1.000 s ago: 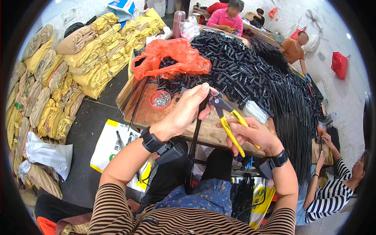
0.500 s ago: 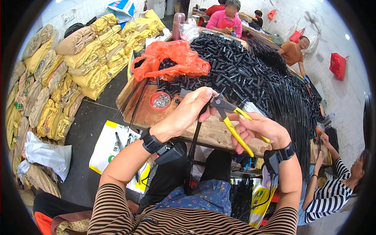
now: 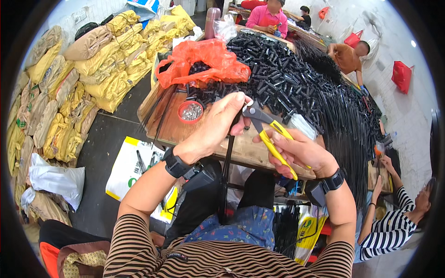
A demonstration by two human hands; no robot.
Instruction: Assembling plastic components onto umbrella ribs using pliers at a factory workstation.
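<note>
My left hand [image 3: 217,125] is closed over the near edge of the worktable, pinching the upper end of a bundle of thin black strips [image 3: 228,162] that hangs down toward my lap. My right hand [image 3: 299,150] is wrapped round the yellow handles of a pair of pliers [image 3: 266,125]. The dark plier jaws point left and meet my left fingertips, where a tiny piece shows that I cannot make out. Left of my left hand, a red round dish [image 3: 190,112] holds small shiny metal pieces. A heap of short black tubes [image 3: 273,78] lies beyond both hands.
A crumpled orange-red plastic bag [image 3: 204,65] lies on the wooden worktable [image 3: 169,123]. Long black strips [image 3: 343,148] drape over its right side. Filled yellow sacks [image 3: 104,78] are stacked at the left. A person in striped sleeves [image 3: 389,227] works close by on the right; others sit farther back.
My right hand and the pliers have shifted slightly left, and the handles look closer together. My left hand has moved a little up and left. The person in orange has lowered their head.
</note>
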